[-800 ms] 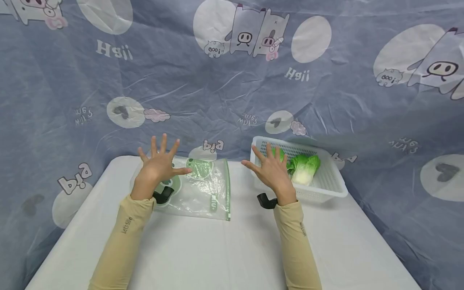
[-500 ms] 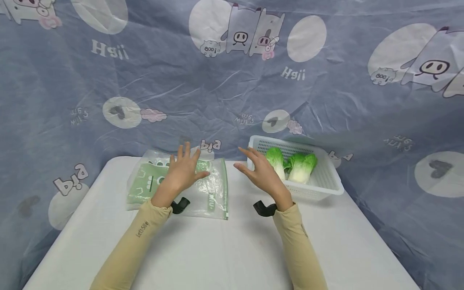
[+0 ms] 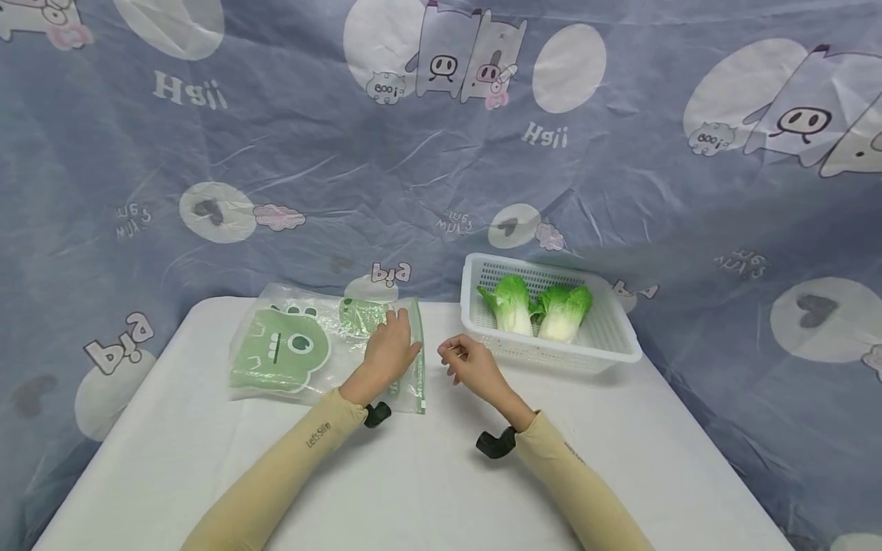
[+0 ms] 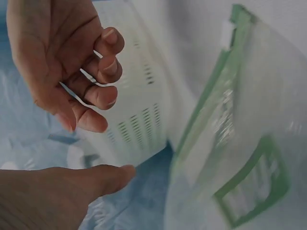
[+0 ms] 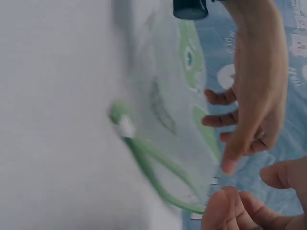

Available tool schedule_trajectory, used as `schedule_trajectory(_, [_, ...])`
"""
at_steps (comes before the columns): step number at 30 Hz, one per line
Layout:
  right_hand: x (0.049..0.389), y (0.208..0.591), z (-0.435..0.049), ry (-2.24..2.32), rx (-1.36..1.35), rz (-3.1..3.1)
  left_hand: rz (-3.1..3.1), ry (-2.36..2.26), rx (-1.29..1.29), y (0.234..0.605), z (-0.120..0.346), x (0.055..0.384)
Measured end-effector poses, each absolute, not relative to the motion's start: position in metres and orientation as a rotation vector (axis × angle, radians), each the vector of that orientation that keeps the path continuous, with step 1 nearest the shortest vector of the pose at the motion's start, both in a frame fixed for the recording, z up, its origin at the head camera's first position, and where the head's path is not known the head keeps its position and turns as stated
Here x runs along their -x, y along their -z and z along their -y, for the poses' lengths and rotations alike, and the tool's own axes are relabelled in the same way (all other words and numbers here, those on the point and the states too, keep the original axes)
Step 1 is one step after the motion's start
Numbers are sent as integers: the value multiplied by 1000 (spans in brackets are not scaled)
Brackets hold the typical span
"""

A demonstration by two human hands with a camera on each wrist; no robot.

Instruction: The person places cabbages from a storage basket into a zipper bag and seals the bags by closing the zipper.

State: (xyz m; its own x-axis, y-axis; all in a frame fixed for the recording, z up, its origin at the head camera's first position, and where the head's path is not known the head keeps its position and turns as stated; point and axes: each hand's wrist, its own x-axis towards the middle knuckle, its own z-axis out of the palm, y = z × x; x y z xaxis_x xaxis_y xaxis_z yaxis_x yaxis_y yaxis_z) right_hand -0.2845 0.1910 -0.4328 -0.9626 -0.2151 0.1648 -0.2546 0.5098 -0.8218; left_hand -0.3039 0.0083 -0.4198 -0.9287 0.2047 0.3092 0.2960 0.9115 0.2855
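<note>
A clear zip bag (image 3: 351, 360) printed with a green dinosaur-like face lies flat on the left half of the table. My left hand (image 3: 389, 348) hovers over its green zip edge, fingers loosely bent and thumb apart, holding nothing. Just right of that edge is my right hand (image 3: 475, 369), its fingers loosely curled around nothing. In the left wrist view, my right hand (image 4: 62, 62) shows palm and fingertips, with the bag's green zip (image 4: 206, 100) beside it. The right wrist view shows the bag's zip end (image 5: 158, 177) bowed slightly apart near my right fingertips (image 5: 218, 211).
A white perforated basket (image 3: 620, 337) stands at the back right, holding two leafy green cabbages, one on the left (image 3: 513, 306) and one on the right (image 3: 565, 314). A white cloth covers the table (image 3: 427, 490). A blue-grey printed curtain (image 3: 310, 138) hangs behind.
Both hands have come down and closer together at the bag's zip edge. The left moved right across the bag; the right drew back from over the basket. Their spread fingers have bent in.
</note>
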Motion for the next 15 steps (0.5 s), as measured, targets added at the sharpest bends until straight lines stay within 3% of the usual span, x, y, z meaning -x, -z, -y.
schedule_trajectory(8, [285,480,-190,-1784,-225,2724,2879,581,311,462,-32,315])
schedule_trajectory(15, [283,482,-188,-1779,-170,2758,2965,822,324,464,-24,317])
